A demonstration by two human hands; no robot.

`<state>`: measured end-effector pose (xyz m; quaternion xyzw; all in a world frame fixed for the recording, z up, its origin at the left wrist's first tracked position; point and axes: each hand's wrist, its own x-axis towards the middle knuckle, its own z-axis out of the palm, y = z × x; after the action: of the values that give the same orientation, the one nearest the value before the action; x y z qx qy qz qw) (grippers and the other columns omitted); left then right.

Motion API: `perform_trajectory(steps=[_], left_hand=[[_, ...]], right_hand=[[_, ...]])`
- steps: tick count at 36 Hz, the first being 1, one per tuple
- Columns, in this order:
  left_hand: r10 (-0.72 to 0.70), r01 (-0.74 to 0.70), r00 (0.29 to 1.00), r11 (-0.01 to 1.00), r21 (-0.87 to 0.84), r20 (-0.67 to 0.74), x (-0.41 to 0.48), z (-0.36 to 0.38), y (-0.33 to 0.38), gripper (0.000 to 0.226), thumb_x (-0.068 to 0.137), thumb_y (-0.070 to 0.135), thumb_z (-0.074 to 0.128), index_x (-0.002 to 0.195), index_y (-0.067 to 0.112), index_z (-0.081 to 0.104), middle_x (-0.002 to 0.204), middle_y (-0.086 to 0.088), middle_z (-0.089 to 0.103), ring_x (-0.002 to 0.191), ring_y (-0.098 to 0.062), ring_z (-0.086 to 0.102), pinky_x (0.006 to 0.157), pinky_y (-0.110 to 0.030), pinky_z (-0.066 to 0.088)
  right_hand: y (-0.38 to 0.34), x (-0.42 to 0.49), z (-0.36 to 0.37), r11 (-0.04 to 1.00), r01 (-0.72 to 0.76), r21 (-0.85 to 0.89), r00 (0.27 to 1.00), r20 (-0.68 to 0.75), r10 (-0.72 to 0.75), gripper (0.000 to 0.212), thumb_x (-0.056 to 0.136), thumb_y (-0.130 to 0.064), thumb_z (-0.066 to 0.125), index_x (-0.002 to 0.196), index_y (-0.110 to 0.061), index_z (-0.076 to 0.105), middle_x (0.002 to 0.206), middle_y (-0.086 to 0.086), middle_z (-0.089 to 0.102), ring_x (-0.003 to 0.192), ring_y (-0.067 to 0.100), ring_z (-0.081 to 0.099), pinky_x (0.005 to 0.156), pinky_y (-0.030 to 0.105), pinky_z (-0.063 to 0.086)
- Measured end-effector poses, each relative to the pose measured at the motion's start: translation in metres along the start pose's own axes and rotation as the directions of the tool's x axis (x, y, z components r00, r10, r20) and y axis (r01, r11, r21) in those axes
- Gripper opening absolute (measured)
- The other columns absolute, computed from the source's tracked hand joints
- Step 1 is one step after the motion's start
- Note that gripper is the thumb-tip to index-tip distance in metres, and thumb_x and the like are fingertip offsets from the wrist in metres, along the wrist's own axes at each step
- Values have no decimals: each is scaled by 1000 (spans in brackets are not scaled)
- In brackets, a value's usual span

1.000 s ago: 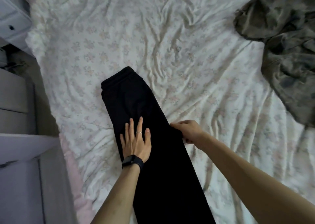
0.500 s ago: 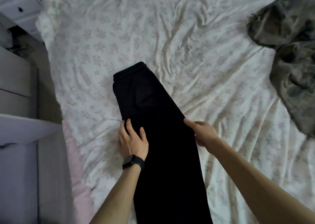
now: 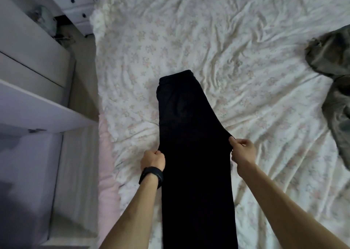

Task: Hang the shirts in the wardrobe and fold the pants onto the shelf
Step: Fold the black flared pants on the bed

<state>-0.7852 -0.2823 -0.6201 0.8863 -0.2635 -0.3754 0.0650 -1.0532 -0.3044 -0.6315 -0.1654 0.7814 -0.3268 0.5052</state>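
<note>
Now, pants: the long black soft-fabric pants [image 3: 189,135] are lying lengthwise on the bed, legs stacked one over the other. The waistband is lying well beyond the fingertips and the cuffs are running out of view below the wrists.
Left hand: the left hand [image 3: 152,160] is curling its fingers round the left edge of the fabric, knuckles up, gripping it. A black wrist band [image 3: 151,176] is sitting just behind the hand.
Right hand: the right hand [image 3: 243,150] is pinching the opposite edge between thumb and forefinger, and the cloth is peaking slightly at the pinch.
Change: a second ago the left palm was lying flat on the cloth with fingers straight, smoothing. It is now gripping the edge. The right hand was already pinching its edge and is keeping that hold.
Meaning (judgement): smoothing is looking finished and folding is beginning. The two grips are facing each other across the legs, probably marking the fold line.
Sheet: the crumpled white floral bedsheet [image 3: 189,30] is lying under the pants and spreading out beyond both sets of fingers.
Other garment: a mottled olive-grey garment [image 3: 337,78] is lying well to the right of the right-hand fingers, untouched.
Shelf: the pale white shelving unit [image 3: 37,106] is standing to the left of the left-hand fingers, past the bed edge. The pants are not yet on it.
Risk (judgement): uneven lifting is likely to be shifting the stacked legs apart.
</note>
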Motion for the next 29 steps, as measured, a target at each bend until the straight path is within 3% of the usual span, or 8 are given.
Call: perform_trajectory(steps=[2,4,8,12,16,21,25,29], left_hand=[[5,-4,1000,1000,-31,31,1,-2,-4,22,101,27,52,91,10,62,92,-2,67,71,-20,58,64,-30,44],[37,-37,999,997,-61,-1,-2,0,-4,10,101,25,52,102,18,60,95,1,63,74,-18,56,66,-31,44],[203,-206,974,978,-26,-99,-21,5,-12,3,100,27,50,99,25,52,90,5,63,74,-16,60,63,-35,52],[294,-267,948,943,199,-123,-61,15,-45,32,96,53,52,100,23,58,109,4,51,105,-19,53,77,-38,52],[190,-187,982,964,191,0,-88,18,-75,33,97,55,49,90,24,55,99,6,49,87,-19,58,69,-37,53],[252,-257,967,943,213,51,-97,18,-86,25,103,47,42,97,28,56,104,8,41,78,-16,52,61,-30,38],[93,-93,996,995,39,14,-85,15,-98,24,105,42,38,96,25,53,79,9,53,65,-13,49,58,-32,36],[157,-154,986,986,-59,51,-86,17,-108,27,104,46,42,90,26,54,78,10,59,72,-16,60,52,-26,36]], right_hand=[[5,0,2,999,35,-11,999,-25,-35,22,90,-30,72,88,-13,59,79,7,65,56,17,53,58,35,45],[8,-1,4,999,35,-10,999,-4,-35,25,87,-32,77,91,-14,59,78,4,65,56,16,56,54,32,46],[18,-14,3,997,-33,66,994,108,26,34,83,-33,82,95,-15,56,65,-5,59,43,8,49,40,25,40],[38,-44,-14,998,-16,-60,964,263,31,36,81,-42,83,99,-17,64,62,-6,68,46,10,59,41,25,42],[57,-69,-31,980,35,-197,950,312,28,29,86,-42,76,106,-23,69,86,-5,77,71,16,75,54,25,54],[77,-92,-44,923,108,-369,955,297,7,22,92,-46,68,103,-28,71,83,-11,76,71,8,73,63,25,54],[84,-104,-54,859,206,-469,960,268,-84,23,95,-45,64,97,-23,72,77,-10,73,71,10,69,61,23,46],[91,-113,-59,888,173,-427,955,292,-46,26,91,-50,69,86,-24,71,70,-9,73,67,12,70,60,25,50]])
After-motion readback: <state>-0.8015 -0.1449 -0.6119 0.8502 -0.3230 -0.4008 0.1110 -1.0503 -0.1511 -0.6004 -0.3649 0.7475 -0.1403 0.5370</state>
